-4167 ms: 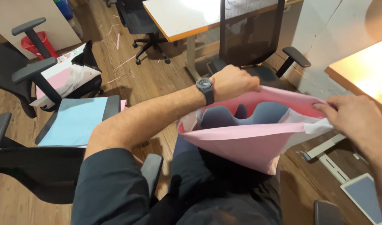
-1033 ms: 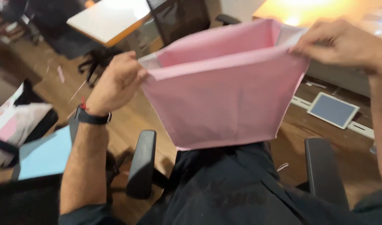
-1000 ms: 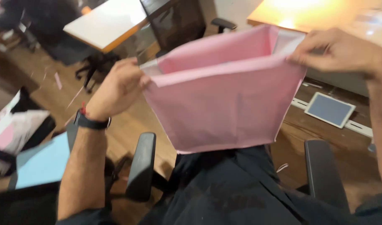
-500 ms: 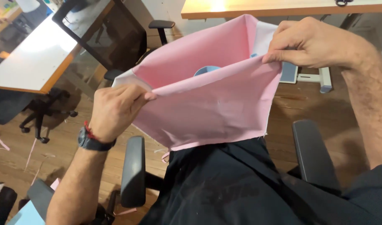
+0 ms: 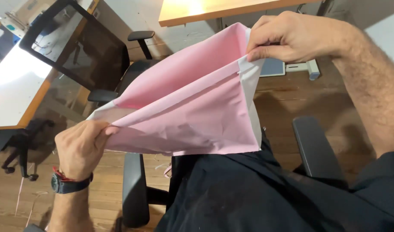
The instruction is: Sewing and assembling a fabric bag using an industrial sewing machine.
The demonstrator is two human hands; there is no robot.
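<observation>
Both hands pinch the pink fabric bag (image 5: 192, 116) taut above the lap: left hand (image 5: 83, 146) grips one corner, right hand (image 5: 291, 36) the other. Stretching the hem straight seems underway; aligning the edges likely demands steady tension.

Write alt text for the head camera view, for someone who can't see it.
A seated person stretches a pink cloth bag open between both hands, the left hand pinching its lower corner and the right hand gripping its upper edge. Below are dark trousers and black chair armrests; a wooden desk stands ahead.
</observation>
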